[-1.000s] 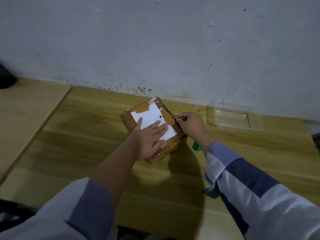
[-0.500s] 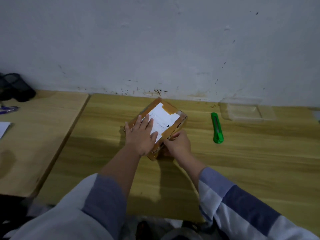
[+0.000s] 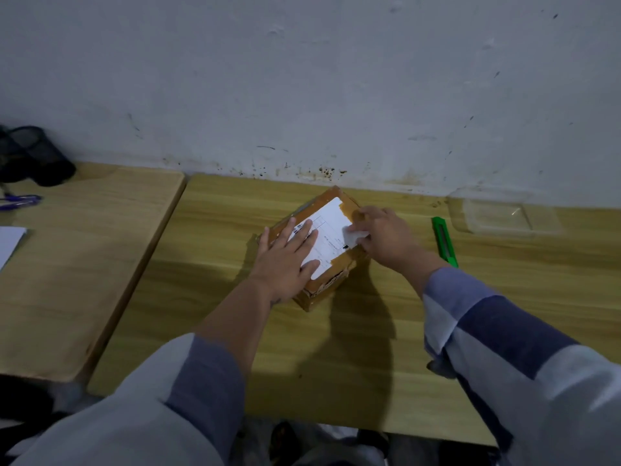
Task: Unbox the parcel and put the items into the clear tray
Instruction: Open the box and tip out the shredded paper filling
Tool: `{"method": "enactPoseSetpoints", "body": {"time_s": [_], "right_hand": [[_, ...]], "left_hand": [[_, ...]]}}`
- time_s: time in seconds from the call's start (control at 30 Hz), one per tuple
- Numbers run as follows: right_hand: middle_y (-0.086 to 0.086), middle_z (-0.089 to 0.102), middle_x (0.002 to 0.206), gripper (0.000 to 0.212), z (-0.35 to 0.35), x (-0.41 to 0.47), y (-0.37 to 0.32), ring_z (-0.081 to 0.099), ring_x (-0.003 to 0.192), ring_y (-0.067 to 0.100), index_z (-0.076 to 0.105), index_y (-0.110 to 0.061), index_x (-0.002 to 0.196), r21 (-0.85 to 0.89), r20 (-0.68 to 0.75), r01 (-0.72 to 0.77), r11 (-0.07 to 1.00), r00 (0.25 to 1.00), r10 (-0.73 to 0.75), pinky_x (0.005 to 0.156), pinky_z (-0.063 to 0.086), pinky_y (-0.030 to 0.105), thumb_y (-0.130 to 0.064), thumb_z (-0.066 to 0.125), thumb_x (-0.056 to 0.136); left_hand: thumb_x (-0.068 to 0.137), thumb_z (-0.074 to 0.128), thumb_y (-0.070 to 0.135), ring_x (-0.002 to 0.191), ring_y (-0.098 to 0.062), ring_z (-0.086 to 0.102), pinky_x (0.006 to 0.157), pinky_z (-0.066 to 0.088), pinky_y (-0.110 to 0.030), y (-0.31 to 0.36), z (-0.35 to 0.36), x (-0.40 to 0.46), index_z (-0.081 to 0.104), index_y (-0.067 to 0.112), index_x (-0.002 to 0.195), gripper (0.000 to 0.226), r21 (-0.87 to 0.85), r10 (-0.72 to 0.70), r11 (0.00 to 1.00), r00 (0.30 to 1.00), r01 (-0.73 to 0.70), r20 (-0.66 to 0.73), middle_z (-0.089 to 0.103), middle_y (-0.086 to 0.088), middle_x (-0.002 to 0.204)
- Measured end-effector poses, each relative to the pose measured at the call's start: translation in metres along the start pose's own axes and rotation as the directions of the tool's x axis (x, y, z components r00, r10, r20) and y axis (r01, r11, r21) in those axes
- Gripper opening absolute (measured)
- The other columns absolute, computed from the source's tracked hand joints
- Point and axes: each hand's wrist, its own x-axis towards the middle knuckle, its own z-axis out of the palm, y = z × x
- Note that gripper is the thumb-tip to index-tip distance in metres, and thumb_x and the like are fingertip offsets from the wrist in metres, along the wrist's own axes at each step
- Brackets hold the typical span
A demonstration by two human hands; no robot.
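Parcel under left hand, right hand

this looks like a plain office or study room, sparsely kept. two wooden desks with pale laminate tops stand edge to edge against a scuffed white wall, stained and speckled along its base. at ten o'clock, on the left desk, a black mesh pen holder sits by the wall, with blue pens lying just in front of it and a white sheet of paper at nine o'clock. at two o'clock a green utility knife lies on the right desk. the light is dim.
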Motion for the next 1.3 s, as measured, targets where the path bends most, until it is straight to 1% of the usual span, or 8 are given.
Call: {"method": "enactPoseSetpoints", "body": {"time_s": [0.3, 0.47, 0.57, 0.67, 0.8, 0.93, 1.2, 1.3], "right_hand": [[0.006, 0.035, 0.136, 0.055, -0.001, -0.005, -0.006, 0.041, 0.119, 0.029, 0.058, -0.030, 0.127, 0.008, 0.136, 0.040, 0.999, 0.990, -0.041, 0.099, 0.038, 0.037, -0.038, 0.074, 0.075], [0.004, 0.043, 0.134, 0.043, 0.004, -0.010, -0.009, 0.044, 0.119, 0.028, 0.060, -0.029, 0.123, -0.175, 0.093, 0.109, 0.979, 0.991, -0.094, 0.097, 0.043, 0.041, -0.045, 0.062, 0.083], [-0.001, 0.037, 0.145, 0.036, 0.007, -0.013, -0.007, 0.020, 0.141, 0.026, 0.063, -0.035, 0.117, -0.296, 0.064, 0.195, 0.935, 0.981, -0.184, 0.113, 0.015, 0.059, -0.048, 0.057, 0.084], [-0.004, 0.037, 0.147, 0.040, 0.002, -0.010, -0.004, 0.017, 0.144, 0.019, 0.063, -0.034, 0.116, -0.233, 0.131, 0.246, 0.941, 0.967, -0.220, 0.115, 0.000, 0.058, -0.053, 0.059, 0.081], [0.001, 0.047, 0.139, 0.042, 0.002, -0.010, -0.006, 0.031, 0.136, 0.021, 0.060, -0.032, 0.121, -0.210, 0.127, 0.323, 0.923, 0.945, -0.302, 0.114, 0.018, 0.041, -0.049, 0.060, 0.082], [0.004, 0.059, 0.120, 0.030, 0.010, -0.014, -0.012, 0.050, 0.117, 0.023, 0.065, -0.021, 0.116, -0.160, 0.138, 0.409, 0.898, 0.910, -0.390, 0.090, 0.046, 0.036, -0.032, 0.054, 0.091], [0.010, 0.065, 0.099, 0.020, 0.022, -0.022, -0.016, 0.058, 0.088, 0.031, 0.058, -0.011, 0.098, -0.038, -0.089, 0.326, 0.945, 0.941, -0.328, 0.065, 0.046, 0.038, -0.025, 0.043, 0.096], [0.009, 0.066, 0.100, 0.020, 0.022, -0.022, -0.021, 0.060, 0.086, 0.034, 0.058, -0.014, 0.101, -0.033, -0.189, 0.280, 0.959, 0.941, -0.281, 0.063, 0.049, 0.039, -0.027, 0.043, 0.097]], "left_hand": [[0.097, 0.006, 0.056, 0.144, -0.010, -0.023, 0.110, -0.015, -0.063, -0.024, -0.010, 0.013, -0.010, 0.032, 0.151, 0.061, 0.089, 0.043, 0.995, 0.996, -0.050, 0.075, -0.022, 0.013, 0.157], [0.091, 0.005, 0.066, 0.143, -0.010, -0.024, 0.109, -0.015, -0.065, -0.024, -0.005, 0.011, -0.009, 0.033, 0.151, 0.070, 0.077, 0.019, 0.997, 0.999, -0.023, 0.049, -0.021, 0.014, 0.157], [0.083, 0.002, 0.075, 0.143, -0.011, -0.025, 0.109, -0.015, -0.066, -0.021, -0.003, 0.010, -0.010, 0.032, 0.150, 0.081, 0.093, 0.003, 0.996, 1.000, -0.005, 0.029, -0.022, 0.013, 0.156], [0.083, 0.003, 0.074, 0.143, -0.012, -0.025, 0.109, -0.014, -0.066, -0.016, -0.004, 0.009, -0.010, 0.032, 0.151, 0.080, 0.097, -0.005, 0.995, 1.000, 0.003, 0.021, -0.021, 0.013, 0.157], [0.093, 0.009, 0.064, 0.143, -0.012, -0.025, 0.110, -0.014, -0.065, -0.014, -0.005, 0.008, -0.010, 0.032, 0.151, 0.069, 0.091, -0.009, 0.996, 1.000, 0.007, 0.016, -0.021, 0.012, 0.157], [0.094, 0.008, 0.062, 0.143, -0.012, -0.025, 0.111, -0.013, -0.063, -0.014, -0.002, 0.007, -0.007, 0.033, 0.151, 0.066, 0.070, -0.018, 0.997, 1.000, 0.018, 0.009, -0.020, 0.012, 0.158], [0.060, -0.004, 0.093, 0.145, -0.019, -0.022, 0.115, -0.010, -0.053, -0.017, 0.011, -0.023, 0.000, 0.021, 0.153, 0.118, -0.159, -0.174, 0.975, 0.978, 0.156, -0.110, -0.018, -0.001, 0.160], [0.060, 0.014, 0.096, 0.147, -0.018, -0.016, 0.118, -0.003, -0.053, -0.020, 0.012, -0.032, 0.001, 0.021, 0.153, 0.120, -0.286, -0.220, 0.943, 0.964, 0.172, -0.146, -0.013, -0.002, 0.161]]}}
